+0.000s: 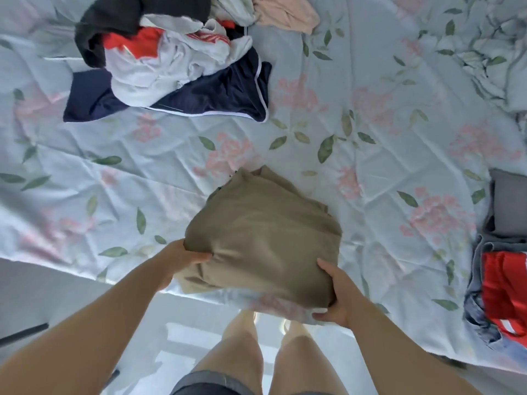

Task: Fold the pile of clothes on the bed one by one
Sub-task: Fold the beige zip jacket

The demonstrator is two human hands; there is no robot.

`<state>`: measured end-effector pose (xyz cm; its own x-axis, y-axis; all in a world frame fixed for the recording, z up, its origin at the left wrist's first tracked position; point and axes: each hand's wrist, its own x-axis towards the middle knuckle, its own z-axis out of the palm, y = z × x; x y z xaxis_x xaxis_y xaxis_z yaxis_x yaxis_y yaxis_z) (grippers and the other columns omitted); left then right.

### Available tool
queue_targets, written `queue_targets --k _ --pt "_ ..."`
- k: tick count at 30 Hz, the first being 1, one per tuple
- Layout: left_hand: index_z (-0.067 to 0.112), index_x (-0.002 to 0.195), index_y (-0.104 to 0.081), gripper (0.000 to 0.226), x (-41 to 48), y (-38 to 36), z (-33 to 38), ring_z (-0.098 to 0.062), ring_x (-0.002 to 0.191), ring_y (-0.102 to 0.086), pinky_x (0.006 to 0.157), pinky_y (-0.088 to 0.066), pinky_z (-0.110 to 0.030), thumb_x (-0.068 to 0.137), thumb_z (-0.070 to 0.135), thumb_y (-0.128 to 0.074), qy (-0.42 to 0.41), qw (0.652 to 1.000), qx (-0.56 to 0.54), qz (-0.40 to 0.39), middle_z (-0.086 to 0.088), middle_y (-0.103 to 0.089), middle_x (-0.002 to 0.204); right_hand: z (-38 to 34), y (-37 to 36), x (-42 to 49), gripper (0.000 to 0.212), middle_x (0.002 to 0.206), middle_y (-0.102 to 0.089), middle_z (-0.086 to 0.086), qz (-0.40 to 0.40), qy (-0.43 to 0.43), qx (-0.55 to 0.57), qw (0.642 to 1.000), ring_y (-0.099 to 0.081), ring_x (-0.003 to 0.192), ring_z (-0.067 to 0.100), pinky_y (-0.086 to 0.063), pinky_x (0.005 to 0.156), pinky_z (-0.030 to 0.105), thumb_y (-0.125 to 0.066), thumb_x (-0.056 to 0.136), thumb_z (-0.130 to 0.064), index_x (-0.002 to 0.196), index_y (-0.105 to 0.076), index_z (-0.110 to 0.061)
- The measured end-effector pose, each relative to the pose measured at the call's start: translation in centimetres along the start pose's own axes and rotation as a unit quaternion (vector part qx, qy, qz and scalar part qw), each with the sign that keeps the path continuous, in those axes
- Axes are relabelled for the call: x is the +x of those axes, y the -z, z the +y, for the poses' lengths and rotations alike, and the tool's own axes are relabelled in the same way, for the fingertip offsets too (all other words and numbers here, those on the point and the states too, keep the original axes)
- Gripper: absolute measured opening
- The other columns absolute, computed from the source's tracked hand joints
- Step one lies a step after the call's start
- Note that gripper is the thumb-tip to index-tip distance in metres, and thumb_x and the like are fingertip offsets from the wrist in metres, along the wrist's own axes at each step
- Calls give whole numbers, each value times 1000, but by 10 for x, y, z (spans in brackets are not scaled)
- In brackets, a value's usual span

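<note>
1. Bed (pixel 370 132): pale blue sheet with pink flowers and green leaves, creased; fills most of the view.
2. Pile of clothes (pixel 171 61): far left of the bed, unfolded. Black garment (pixel 119 21) on the far side, white and red pieces heaped in the middle, navy shorts (pixel 225 95) with white piping spread beneath on the near side.
3. Left hand (pixel 182 260): grips the left edge of the khaki garment, thumb on top; its fingers are hidden under the cloth.
4. Khaki garment (pixel 265 238): folded into a thick, rough square, centre of the view at the near edge of the bed, its near side past the edge. Held between both hands; whether it rests on the sheet cannot be told.
5. Pale pink garment (pixel 285 12): top edge, just right of the pile.
6. Right hand (pixel 336 297): holds the garment's near right corner, thumb up along the side, fingers (pixel 319 316) curled beneath.
7. Crumpled bedding (pixel 490 47): far right corner, same print.
8. Folded stack (pixel 484 297): right edge, well apart from the pile; a grey piece (pixel 510 206) on the far side, a red piece (pixel 504 292) over denim nearer.
</note>
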<state>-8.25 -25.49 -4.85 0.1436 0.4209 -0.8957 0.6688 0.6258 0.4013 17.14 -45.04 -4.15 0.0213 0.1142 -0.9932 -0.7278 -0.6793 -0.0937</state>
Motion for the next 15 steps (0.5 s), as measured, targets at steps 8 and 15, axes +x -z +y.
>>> queue_targets --k 8,15 --pt "24 133 -34 105 14 -15 -22 -41 128 -38 104 -22 -68 47 58 -85 271 935 -212 -80 -9 -42 138 23 -14 22 36 106 -62 10 33 -26 60 997 -61 94 33 -58 64 48 -69 81 -45 103 -56 -19" --pt "17 105 -57 30 13 -38 46 -30 88 -62 59 -57 -46 79 21 -71 73 918 -390 -16 -11 -60 105 -31 -23 3 14 80 -75 4 -16 186 171 967 -72 68 17 -56 53 27 -54 93 -14 101 -65 -13"
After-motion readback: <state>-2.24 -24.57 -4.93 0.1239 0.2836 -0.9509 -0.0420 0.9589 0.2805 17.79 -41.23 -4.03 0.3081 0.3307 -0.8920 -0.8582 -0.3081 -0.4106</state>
